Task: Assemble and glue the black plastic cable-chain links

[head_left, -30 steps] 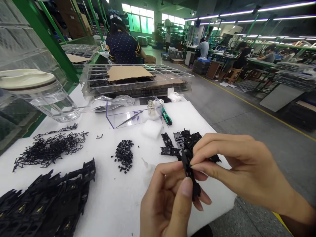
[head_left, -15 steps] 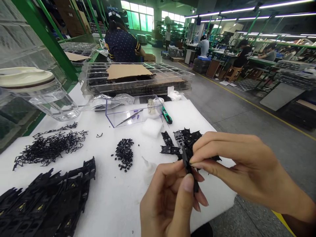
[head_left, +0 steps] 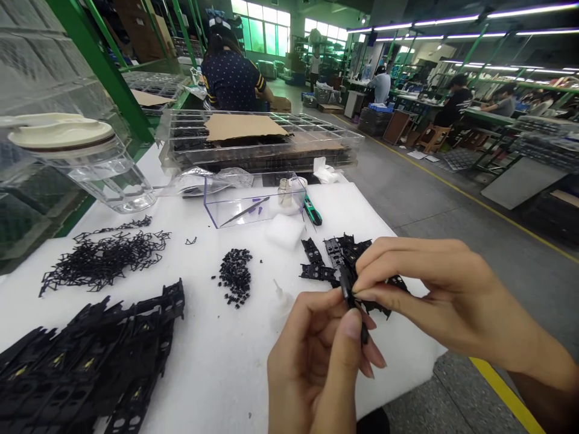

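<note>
Both hands are working together low in the view, just above the near edge of the white foam-covered table [head_left: 212, 361]. The left hand [head_left: 316, 367] is curling its thumb and fingers closed around the lower end of a narrow black plastic part [head_left: 351, 301], while the right hand [head_left: 429, 289] is pinching the upper end of the same part between thumb and forefinger, its other fingers folding loosely alongside. The part is standing nearly upright between the two hands, edge-on to the camera, so its detail is too small to tell. Just behind it a small heap of similar black frames [head_left: 337, 259] is lying on the table, partly hidden by the right hand's fingers. Further left a little pile of tiny black pieces [head_left: 236, 274] is sitting by itself, and beyond that a loose tangle of thin black wire clips [head_left: 104, 259] is spreading toward the table's left side. A large stack of black frames [head_left: 90, 361] is filling the near left corner. Toward the back, a clear acrylic box [head_left: 253, 205] is holding tweezers [head_left: 246, 211], with a small glass bottle [head_left: 284, 193] and a green utility knife [head_left: 312, 210] beside it and a white foam block [head_left: 284, 231] in front. A clear jar with a cream lid [head_left: 76, 157] is standing at the far left, and clear compartment trays [head_left: 262, 144] topped with cardboard [head_left: 244, 126] are lining the rear. A person in a dotted dark shirt [head_left: 233, 78] is sitting beyond them, facing away.
</note>
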`<state>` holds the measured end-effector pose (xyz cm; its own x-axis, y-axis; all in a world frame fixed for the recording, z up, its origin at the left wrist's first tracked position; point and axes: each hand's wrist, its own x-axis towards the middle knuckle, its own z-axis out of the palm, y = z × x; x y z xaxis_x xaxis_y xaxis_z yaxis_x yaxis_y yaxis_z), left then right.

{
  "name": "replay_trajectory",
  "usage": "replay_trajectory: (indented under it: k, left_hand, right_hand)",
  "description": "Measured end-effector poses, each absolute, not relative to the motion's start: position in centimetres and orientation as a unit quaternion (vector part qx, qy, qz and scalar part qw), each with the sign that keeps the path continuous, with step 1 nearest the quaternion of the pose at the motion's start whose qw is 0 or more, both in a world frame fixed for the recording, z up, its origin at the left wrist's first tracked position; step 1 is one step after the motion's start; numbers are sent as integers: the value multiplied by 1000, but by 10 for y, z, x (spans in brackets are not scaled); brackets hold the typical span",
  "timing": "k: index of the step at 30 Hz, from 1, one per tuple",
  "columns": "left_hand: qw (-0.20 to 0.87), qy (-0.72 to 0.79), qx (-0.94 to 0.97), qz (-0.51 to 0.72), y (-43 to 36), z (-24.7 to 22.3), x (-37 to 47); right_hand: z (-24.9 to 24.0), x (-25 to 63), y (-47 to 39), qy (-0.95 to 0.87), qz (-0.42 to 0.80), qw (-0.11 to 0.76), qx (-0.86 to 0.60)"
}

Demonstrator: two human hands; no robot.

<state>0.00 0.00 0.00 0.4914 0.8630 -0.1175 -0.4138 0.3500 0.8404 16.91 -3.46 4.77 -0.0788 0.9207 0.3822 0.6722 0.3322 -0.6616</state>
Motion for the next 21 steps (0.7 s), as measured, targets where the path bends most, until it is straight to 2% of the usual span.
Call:
replay_trajectory:
  k: [5,9,16,21]
  left_hand:
    - [756,294,426,401,2,-4,-2]
    - [766,287,411,403,0,-1,-2]
    - [842,209,329,374,2,-2,-1]
    - [878,177,286,342,6,-5,-3]
  right_hand:
    - [45,167,-33,-709,163,384,-568]
    - [42,163,-33,-673,186,423,-577]
    - [33,169,-26,-483,485,490,-540]
    - [27,172,-24,-438,554,487,-515]
